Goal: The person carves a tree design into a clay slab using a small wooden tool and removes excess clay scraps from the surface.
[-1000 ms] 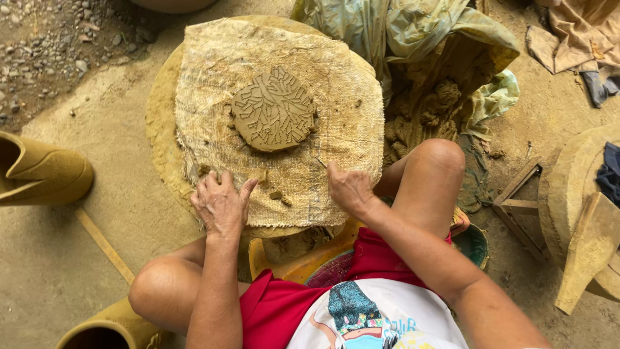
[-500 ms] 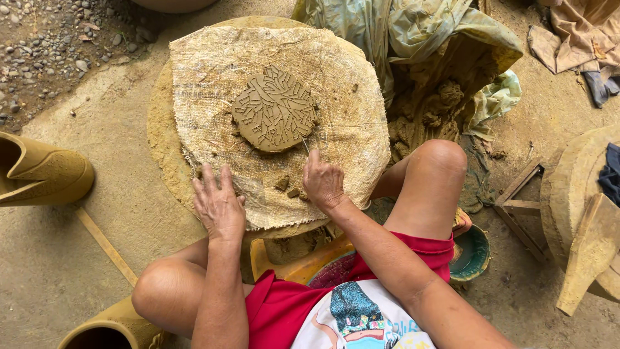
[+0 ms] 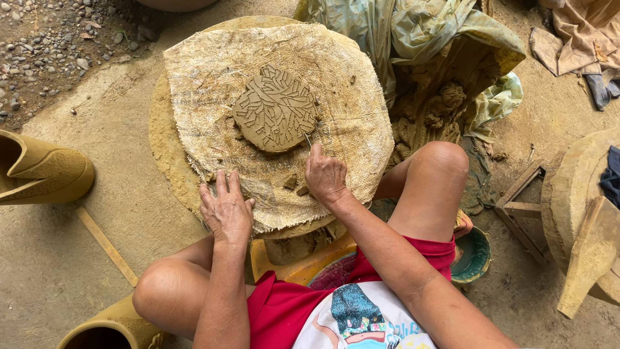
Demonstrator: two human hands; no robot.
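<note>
A flat clay disc [image 3: 276,108] carved with a branching, leaf-like pattern lies on a coarse sackcloth [image 3: 213,71] spread over a round turntable [image 3: 161,136]. My right hand [image 3: 325,174] is closed on a thin needle tool [image 3: 307,138] whose tip touches the disc's lower right edge. My left hand [image 3: 227,210] rests flat, fingers spread, on the near edge of the sackcloth. Small clay scraps [image 3: 296,185] lie on the cloth between my hands.
A heap of wet clay in green plastic sheeting [image 3: 439,84] sits to the right. Yellow boots [image 3: 42,171] stand at the left. A small teal bowl [image 3: 471,255] is beside my right knee. Wooden pieces [image 3: 581,220] stand at far right; gravel at top left.
The turntable and disc have rotated. My right hand has moved from the cloth's near edge up to the disc's rim with the needle tool. My left hand stayed on the near edge.
</note>
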